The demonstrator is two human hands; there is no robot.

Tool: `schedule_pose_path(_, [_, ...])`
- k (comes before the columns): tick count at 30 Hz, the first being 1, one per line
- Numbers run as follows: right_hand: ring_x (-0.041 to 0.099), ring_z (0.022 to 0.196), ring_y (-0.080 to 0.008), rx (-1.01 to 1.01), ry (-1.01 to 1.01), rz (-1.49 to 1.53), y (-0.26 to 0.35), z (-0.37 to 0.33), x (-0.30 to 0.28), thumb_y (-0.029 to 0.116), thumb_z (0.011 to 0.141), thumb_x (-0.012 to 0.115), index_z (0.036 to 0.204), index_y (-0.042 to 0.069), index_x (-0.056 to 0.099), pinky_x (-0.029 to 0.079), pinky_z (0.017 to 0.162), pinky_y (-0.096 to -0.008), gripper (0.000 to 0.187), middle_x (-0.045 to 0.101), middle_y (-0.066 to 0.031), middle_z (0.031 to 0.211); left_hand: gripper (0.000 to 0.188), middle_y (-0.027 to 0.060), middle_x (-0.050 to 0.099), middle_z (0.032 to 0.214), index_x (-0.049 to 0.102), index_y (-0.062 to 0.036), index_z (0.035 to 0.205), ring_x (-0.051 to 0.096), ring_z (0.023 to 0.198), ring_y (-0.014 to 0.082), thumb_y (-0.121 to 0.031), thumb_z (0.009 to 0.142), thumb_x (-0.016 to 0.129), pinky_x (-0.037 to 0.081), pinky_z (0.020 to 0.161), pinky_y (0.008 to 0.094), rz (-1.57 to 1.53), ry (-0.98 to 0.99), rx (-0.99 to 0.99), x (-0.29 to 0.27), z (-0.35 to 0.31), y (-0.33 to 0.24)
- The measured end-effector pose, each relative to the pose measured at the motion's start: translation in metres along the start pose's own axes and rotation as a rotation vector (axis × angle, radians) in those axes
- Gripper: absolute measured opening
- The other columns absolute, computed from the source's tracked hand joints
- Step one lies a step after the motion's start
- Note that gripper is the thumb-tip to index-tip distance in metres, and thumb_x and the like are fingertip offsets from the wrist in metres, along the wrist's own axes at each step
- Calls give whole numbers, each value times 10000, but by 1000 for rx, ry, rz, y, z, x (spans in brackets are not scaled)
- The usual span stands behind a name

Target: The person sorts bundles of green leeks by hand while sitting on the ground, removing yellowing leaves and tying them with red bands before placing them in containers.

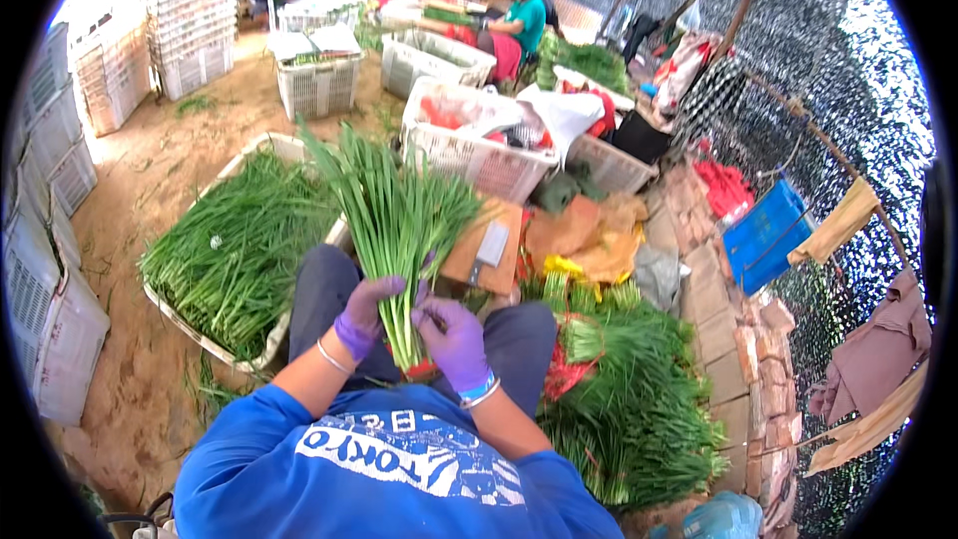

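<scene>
A bunch of garlic chives (394,210), long flat green leaves with paler stems, stands upright between my knees, its leaves fanning away from me. My left hand (371,311), in a purple glove, is closed round the bunch's left side near the stem ends. Against the right side of the stems is my right hand (454,337), also gloved in purple, its fingers pinched together. A small dark spot shows at those fingertips; what they hold is too small to tell. Beyond my right knee a cleaver (490,245) lies on a wooden board (461,262).
At my left stands a white crate (249,363) full of loose chives. Tied chive bundles (639,409) are heaped at my right, beside a brick edging (714,324). More crates (477,162) stand ahead, stacked crates (195,15) at far left. Two people sit farther back.
</scene>
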State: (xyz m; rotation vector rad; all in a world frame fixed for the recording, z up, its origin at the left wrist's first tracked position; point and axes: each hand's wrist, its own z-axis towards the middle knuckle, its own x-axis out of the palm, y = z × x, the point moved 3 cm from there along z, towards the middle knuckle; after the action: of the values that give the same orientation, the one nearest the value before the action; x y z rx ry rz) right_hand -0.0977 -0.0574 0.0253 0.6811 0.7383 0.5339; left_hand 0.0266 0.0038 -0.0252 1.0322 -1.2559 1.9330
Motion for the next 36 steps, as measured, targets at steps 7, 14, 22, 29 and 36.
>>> schedule_pose_path(7, [548, 987, -219, 144, 3, 358, -20, -60, -44, 9, 774, 575, 929, 46, 594, 398, 927, -356, 160, 573, -111, 998, 564, 66, 479, 1204, 371, -67, 1263, 538, 795, 147, -26, 727, 539, 477, 766, 327, -521, -19, 145, -7, -1, -5])
schedule_pose_path(14, [389, 1184, -308, 595, 125, 1150, -78, -54, -24, 245, 781, 624, 1378, 49, 138, 303, 997, -377, 795, 345, -186, 1301, 535, 112, 582, 942, 457, 30, 1167, 575, 828, 193, -76, 665, 610, 481, 749, 307, 425, -251, -71, -9, -13, 8])
schedule_pose_path(22, [529, 969, -151, 428, 28, 1028, -79, -35, 29, 51, 689, 686, 1198, 22, 436, 418, 850, -272, 568, 549, -51, 1075, 437, 57, 605, 951, 516, -5, 1071, 580, 810, 145, 22, 659, 660, 478, 722, 283, 560, -321, 129, -10, -9, 55])
schedule_pose_path(29, [541, 678, -102, 559, 138, 791, -81, -45, 33, 6, 623, 739, 911, 11, 591, 444, 635, -253, 325, 579, -1, 711, 418, 53, 606, 917, 541, -24, 1023, 578, 820, 151, -35, 644, 716, 481, 745, 287, 761, -286, 193, 1, -7, 48])
schedule_pose_path(36, [571, 643, -141, 702, 226, 822, -89, -57, 27, -119, 648, 602, 975, -17, 537, 471, 560, -255, 348, 595, -85, 801, 681, 147, 576, 1037, 473, -3, 1113, 558, 945, 239, -293, 574, 772, 429, 832, 324, 1383, -233, 132, 13, -7, 34])
